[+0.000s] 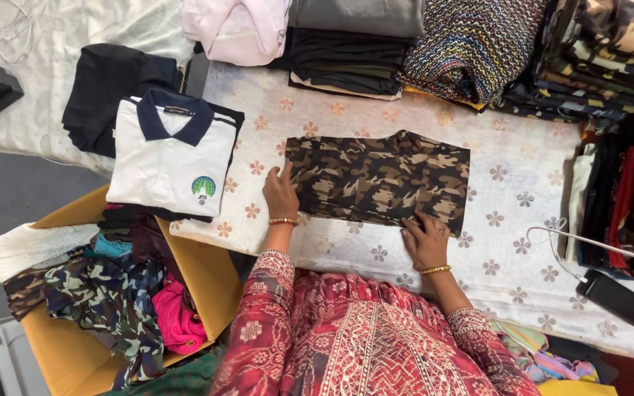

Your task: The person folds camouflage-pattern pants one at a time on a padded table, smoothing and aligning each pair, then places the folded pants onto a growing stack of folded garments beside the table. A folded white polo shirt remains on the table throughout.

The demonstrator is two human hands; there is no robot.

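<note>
- Nearest to my camera is the red patterned sleeve and dress (346, 345) of the person, filling the bottom middle of the view
- My left hand (280, 194) lies flat with fingers spread, palm down; the fingertips touch the left edge of the folded camouflage garment (379, 180). It grips nothing, it only presses
- My right hand (425, 242) is also open and flat, resting on the lower right corner of the same garment, holding nothing closed. Each wrist carries a gold bangle (434, 270)
- I see the camouflage garment lying folded into a rectangle on the white table cover with flower prints (508, 183), in the middle of the table, between my two hands
- To the left of it, well apart, a white polo shirt with dark blue collar (174, 158) rests folded, partly on a black garment (108, 88)
- Below this, an open cardboard box (207, 279) holds mixed clothes, among them a pink piece (177, 319) and camouflage ones
- Along the far edge stand stacks of folded clothes (471, 44), with more camouflage stacks (610, 51) at the right
- A black phone (614, 295) with a white cable lies near the right table corner
</note>
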